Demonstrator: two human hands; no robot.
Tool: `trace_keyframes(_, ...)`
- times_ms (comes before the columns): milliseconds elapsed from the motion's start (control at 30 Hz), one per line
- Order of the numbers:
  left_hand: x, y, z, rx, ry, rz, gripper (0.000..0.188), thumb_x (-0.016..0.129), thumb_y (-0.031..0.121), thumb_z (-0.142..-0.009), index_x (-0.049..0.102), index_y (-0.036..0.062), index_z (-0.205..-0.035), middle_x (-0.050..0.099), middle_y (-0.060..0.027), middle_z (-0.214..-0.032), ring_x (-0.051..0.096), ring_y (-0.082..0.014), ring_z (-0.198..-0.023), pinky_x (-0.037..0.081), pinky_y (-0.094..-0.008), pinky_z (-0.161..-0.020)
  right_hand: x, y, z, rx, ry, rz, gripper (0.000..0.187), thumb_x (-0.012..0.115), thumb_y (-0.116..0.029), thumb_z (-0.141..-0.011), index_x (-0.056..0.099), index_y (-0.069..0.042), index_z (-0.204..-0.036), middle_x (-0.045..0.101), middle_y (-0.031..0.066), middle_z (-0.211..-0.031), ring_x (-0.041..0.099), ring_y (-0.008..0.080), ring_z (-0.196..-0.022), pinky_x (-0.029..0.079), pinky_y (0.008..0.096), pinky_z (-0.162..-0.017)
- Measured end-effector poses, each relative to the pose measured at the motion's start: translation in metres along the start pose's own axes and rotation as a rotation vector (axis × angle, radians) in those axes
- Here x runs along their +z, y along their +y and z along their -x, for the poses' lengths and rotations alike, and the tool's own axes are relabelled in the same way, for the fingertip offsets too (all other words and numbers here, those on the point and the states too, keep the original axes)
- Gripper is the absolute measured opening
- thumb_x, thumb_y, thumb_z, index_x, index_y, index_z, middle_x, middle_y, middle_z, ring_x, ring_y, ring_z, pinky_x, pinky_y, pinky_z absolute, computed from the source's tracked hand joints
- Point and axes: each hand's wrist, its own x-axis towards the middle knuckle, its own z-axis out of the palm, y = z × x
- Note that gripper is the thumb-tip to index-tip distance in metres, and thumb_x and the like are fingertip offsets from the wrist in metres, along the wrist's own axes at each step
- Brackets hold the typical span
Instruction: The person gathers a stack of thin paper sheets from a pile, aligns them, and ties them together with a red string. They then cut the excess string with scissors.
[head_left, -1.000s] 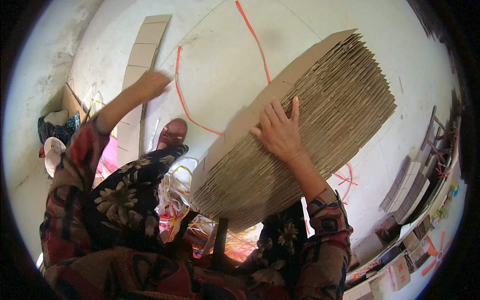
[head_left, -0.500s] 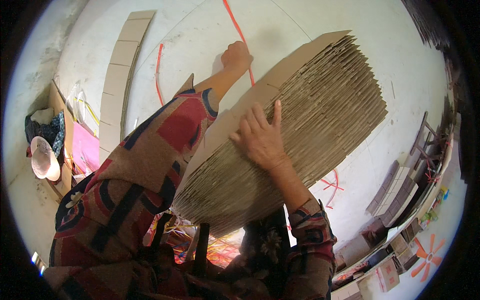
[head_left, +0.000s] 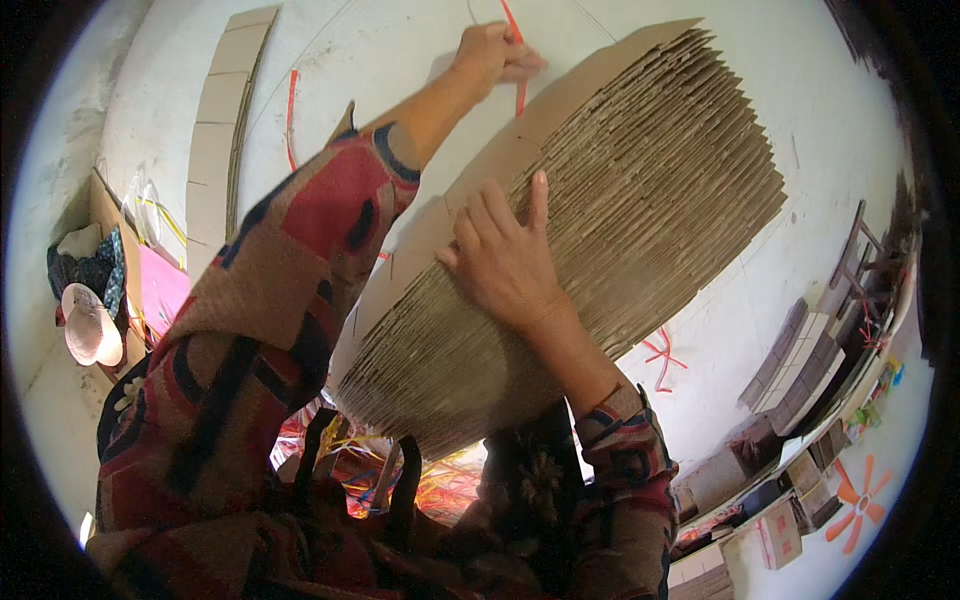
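Fingers of the right hand (head_left: 507,265) are spread on the cardboard stack (head_left: 650,190). Beside it, the red strap (head_left: 520,98) is apparently being grasped by the left hand (head_left: 488,58), pinch unclear; a firm hold seems needed.

Brn slvs (head_left: 265,305) w/ red & navy geo. pattern, dk floral trousers (head_left: 537,480)

Stacked cardboard (head_left: 640,190) and heaped coloured strips (head_left: 440,482) suggest a workshop.
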Motion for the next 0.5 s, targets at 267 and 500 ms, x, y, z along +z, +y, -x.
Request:
trace_keyframes(267,0.033,0.076,0.031,0.238,-0.453,-0.360,0.020,0.058,0.007,-0.084,0.063,-0.0024,-0.101,0.062,-0.0089,-0.077,0.058,-0.0140,-0.063,0.049,-0.0256,-0.060,0.006,0.009,0.008,-0.044,0.028,0.045,0.039,0.052,-0.040,-0.083,0.060,-0.003,-0.091,0.055,0.0147,-0.104,0.041,0.0293,-0.114,0.017,0.0688,-0.099)
trace_keyframes(500,0.081,0.117,0.087,0.350,-0.737,-0.771,0.015,0.058,0.002,-0.083,0.067,0.0003,-0.094,0.059,-0.0054,-0.069,0.052,-0.0076,-0.059,0.044,-0.0233,-0.052,0.005,0.009,0.007,-0.046,0.083,0.043,0.038,0.052,-0.039,-0.083,0.059,-0.003,-0.091,0.056,0.0114,-0.103,0.044,0.0264,-0.110,0.013,0.0650,-0.102)
